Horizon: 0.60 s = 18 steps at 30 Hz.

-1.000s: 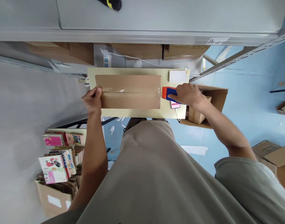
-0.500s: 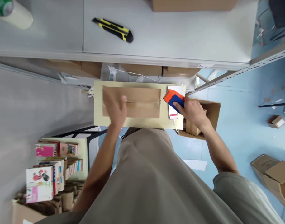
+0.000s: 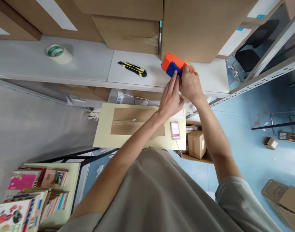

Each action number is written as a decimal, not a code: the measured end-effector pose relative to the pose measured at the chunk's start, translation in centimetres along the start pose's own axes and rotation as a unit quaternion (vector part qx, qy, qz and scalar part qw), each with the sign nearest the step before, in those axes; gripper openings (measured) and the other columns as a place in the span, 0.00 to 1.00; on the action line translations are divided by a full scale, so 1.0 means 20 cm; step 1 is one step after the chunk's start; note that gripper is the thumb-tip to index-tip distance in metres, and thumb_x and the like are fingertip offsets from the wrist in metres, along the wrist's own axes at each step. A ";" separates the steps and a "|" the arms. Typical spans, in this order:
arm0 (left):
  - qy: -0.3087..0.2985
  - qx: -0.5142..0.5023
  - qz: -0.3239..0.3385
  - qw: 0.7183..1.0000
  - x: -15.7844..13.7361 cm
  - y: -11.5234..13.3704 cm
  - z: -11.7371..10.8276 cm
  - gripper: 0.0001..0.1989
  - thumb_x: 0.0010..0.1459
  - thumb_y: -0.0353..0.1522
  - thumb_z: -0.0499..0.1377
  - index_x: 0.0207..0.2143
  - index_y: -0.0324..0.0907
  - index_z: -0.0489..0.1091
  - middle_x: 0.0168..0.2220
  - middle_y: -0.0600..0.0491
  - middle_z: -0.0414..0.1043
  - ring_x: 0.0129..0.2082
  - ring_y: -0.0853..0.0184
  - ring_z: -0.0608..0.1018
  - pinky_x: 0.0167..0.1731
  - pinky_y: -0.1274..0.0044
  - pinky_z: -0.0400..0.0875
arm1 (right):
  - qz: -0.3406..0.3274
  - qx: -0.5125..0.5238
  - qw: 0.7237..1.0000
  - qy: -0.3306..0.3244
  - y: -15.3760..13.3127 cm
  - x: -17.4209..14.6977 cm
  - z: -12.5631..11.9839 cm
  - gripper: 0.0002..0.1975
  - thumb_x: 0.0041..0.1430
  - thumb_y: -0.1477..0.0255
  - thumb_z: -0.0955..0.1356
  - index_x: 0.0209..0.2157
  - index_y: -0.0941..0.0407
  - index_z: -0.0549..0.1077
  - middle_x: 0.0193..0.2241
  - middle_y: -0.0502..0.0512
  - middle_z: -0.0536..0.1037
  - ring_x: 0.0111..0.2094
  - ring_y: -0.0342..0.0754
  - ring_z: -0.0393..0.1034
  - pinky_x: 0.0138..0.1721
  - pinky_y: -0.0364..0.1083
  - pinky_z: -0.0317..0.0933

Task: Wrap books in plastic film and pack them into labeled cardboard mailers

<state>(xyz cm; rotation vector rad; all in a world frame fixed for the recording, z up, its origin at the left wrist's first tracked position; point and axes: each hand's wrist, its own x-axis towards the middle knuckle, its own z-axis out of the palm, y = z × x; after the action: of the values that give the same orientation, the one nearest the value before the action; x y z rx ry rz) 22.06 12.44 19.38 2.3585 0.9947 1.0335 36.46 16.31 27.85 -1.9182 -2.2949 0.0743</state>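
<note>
My right hand [image 3: 191, 84] grips an orange and blue tape dispenser [image 3: 172, 65], raised over the grey shelf [image 3: 89, 69] near stacked cardboard boxes [image 3: 200, 29]. Stretched out beside it, my left hand [image 3: 170, 100] has its fingertips touching the dispenser's blue part. Below, a taped brown carton [image 3: 130, 120] lies flat on a pale yellow table [image 3: 101, 135], with a phone [image 3: 175, 130] on a white cable at its right end.
A yellow and black utility knife [image 3: 132, 68] and a roll of tape [image 3: 57, 53] lie on the grey shelf. Books [image 3: 28, 190] fill a low rack at the lower left. Small cartons [image 3: 197, 143] and loose boxes [image 3: 282, 199] sit on the blue floor.
My right hand lifted the dispenser from the carton's end up to the shelf. My left hand left the carton and reached to the dispenser. The view tilted upward.
</note>
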 end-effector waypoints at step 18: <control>0.043 0.062 -0.461 0.884 -1.24 -0.43 -0.70 0.36 0.76 0.51 0.62 0.75 0.38 0.71 0.76 0.30 0.74 0.79 0.44 0.76 0.80 0.56 0.69 | 0.149 0.142 0.977 -0.055 -0.35 -0.71 0.44 0.46 0.83 0.42 0.55 0.82 0.63 0.62 0.70 0.84 0.79 0.69 0.75 0.79 0.63 0.68 0.78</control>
<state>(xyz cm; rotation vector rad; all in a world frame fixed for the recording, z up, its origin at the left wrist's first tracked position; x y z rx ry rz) -4.27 0.97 11.64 1.5493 1.9696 0.6796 30.68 1.69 18.88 -2.1243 -1.9095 0.5248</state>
